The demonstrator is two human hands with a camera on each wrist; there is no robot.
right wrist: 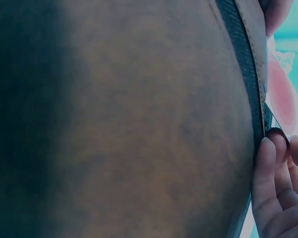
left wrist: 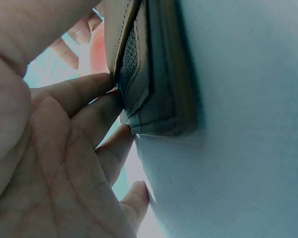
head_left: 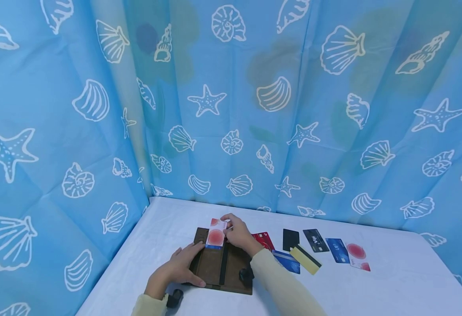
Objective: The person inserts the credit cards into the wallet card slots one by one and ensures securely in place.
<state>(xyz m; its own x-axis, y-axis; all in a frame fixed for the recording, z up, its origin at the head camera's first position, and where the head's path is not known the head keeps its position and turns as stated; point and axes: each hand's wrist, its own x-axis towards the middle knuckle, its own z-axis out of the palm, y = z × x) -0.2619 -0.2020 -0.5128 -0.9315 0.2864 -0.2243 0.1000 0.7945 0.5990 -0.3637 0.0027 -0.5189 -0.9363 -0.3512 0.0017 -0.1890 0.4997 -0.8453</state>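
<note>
Wallet (head_left: 234, 264) lies open twd L edge of worktop (head_left: 404, 281), L hand (head_left: 181, 265) resting on it, straight-fingered; R hand (head_left: 237, 232) pinches pink-white card (head_left: 216, 237) atop it, prob. part-slotted; loose cards (head_left: 315, 241) twd far edge lie unslotted.

Left hand (head_left: 181, 266) outstretched, right hand (head_left: 238, 232) farther forward in a fingertip pinch

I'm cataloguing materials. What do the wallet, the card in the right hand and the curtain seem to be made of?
Wallet: probably leather or imitation leather, brown and fairly matte, stitched near the edge.
Card in the right hand: likely smooth plastic, as it looks thin, flat and stiff.
Curtain: thin fabric or plastic sheet, softly folded, mostly matte; the look leaves it open.
</note>
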